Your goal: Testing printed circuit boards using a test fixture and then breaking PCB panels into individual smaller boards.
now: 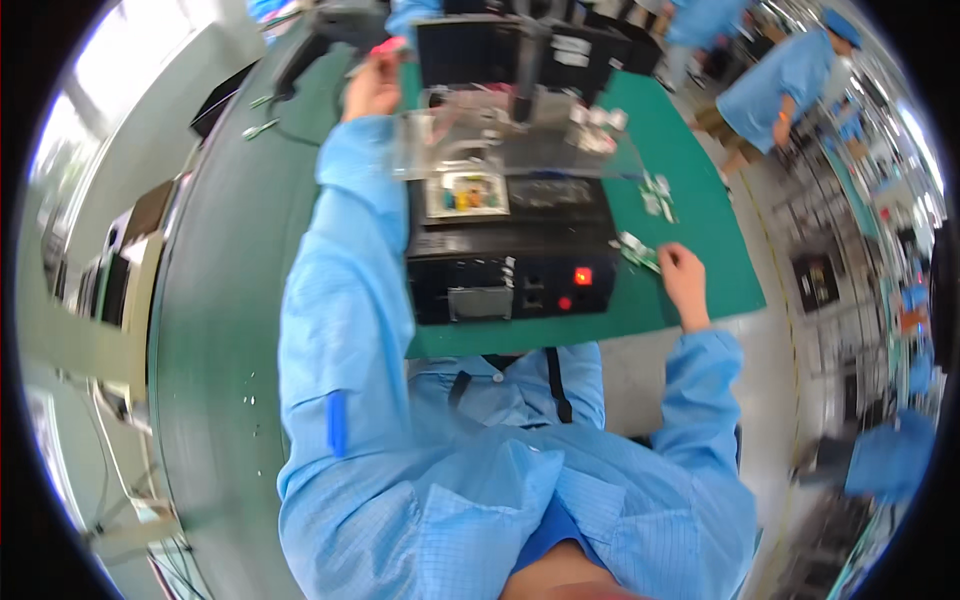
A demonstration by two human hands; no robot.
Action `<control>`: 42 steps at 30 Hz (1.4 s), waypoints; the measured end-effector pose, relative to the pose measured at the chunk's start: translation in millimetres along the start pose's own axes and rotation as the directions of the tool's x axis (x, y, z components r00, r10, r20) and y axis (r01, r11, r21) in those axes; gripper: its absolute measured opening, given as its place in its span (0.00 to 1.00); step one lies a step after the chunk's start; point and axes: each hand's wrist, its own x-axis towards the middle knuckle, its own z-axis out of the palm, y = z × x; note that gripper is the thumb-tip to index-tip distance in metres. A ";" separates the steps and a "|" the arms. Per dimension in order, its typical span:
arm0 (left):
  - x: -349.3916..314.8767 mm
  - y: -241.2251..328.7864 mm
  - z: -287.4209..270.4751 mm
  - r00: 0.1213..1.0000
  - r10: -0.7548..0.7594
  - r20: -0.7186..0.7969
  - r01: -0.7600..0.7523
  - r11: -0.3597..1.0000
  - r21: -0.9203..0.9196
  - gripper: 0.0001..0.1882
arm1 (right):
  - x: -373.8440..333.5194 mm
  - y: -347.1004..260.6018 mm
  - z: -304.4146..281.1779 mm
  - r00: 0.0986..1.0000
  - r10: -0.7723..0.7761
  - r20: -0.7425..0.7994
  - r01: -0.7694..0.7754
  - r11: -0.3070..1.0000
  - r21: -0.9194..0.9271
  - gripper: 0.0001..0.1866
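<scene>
My left hand point(373, 92) is stretched far forward, past the left side of a black bench machine point(515, 240). Its fingers are closed on a small pink-red object point(389, 46) whose kind is too blurred to tell. To the right of the machine, my right hand point(684, 284) pinches the end of a thin green strip with a white part, like a small circuit board point(640, 253). A metal fixture with coloured parts point(466, 196) sits on the machine top, beneath a clear plastic cover point(520, 150). A red light glows on the machine's front.
More small white-and-green pieces point(657, 197) lie on the green mat point(700, 230) to the right. White parts point(598, 125) rest by the cover. Two thin green-and-white pieces point(260, 129) and a dark cable lie at left. A dark screen point(468, 52) stands behind; people in blue work at right.
</scene>
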 end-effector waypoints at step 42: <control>-242.0 315.8 -210.7 0.688 0.724 -0.049 0.644 -0.579 0.500 0.27 | 48.1 -181.6 75.3 0.680 -0.731 -0.057 0.732 0.681 -0.006 0.10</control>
